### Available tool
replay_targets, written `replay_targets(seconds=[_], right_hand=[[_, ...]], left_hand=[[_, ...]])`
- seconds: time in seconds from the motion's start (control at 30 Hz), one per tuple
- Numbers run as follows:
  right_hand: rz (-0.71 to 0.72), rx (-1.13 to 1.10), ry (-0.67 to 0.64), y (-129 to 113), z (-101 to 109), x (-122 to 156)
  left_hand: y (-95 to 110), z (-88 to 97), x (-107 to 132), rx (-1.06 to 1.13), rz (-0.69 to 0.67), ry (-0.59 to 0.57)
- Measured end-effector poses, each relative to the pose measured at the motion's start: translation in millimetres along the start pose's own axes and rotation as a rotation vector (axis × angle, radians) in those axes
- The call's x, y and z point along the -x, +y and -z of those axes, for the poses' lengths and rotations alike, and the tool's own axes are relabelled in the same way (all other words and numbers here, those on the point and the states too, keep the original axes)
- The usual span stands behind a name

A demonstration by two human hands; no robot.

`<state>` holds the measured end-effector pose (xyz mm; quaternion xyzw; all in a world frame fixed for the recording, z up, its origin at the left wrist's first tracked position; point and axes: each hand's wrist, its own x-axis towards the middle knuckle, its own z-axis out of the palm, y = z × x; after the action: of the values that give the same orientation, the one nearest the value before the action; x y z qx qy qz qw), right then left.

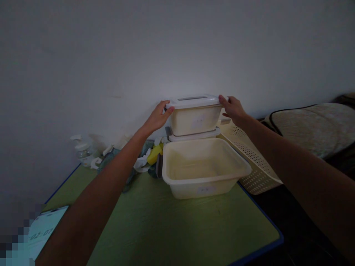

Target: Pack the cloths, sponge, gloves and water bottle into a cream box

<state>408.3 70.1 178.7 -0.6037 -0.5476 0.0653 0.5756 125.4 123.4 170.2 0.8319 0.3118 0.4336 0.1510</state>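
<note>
A lidded cream storage box [196, 120] with a white lid [194, 100] is between my two hands. My left hand [158, 117] grips the lid's left end, thumb on the near side. On the right end, my right hand [232, 109] has its thumb over the rim and its fingers behind. Directly below is another white lid [194, 136]; I cannot tell whether the box rests on it. In front stands an uncovered cream tub [205, 189], its inside showing, with a grey flap [159, 166] at its left side.
A perforated cream basket [252, 159] leans by the table's right edge. Left of the boxes lie cloths, crumpled white pieces and a yellow item [155, 154]. A pump bottle [82, 151] stands at the back left. A lit phone [47, 229] lies front left on the green table [155, 229].
</note>
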Motion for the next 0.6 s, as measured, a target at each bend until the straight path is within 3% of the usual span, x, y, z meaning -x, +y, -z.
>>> replay_targets(seconds=[0.2,0.4,0.6], right_hand=[[-0.090,0.006,0.089,-8,-5,1],[-0.145,-0.005,0.107,-14,-7,1],[-0.181,-0.034,0.101,-6,-5,-3]], left_hand=[[-10,-0.4,-8,0.069,0.058,-0.029],[-3,1.8,-6,0.204,0.141,-0.061],[6,-5.6,-10,0.192,0.160,0.028]])
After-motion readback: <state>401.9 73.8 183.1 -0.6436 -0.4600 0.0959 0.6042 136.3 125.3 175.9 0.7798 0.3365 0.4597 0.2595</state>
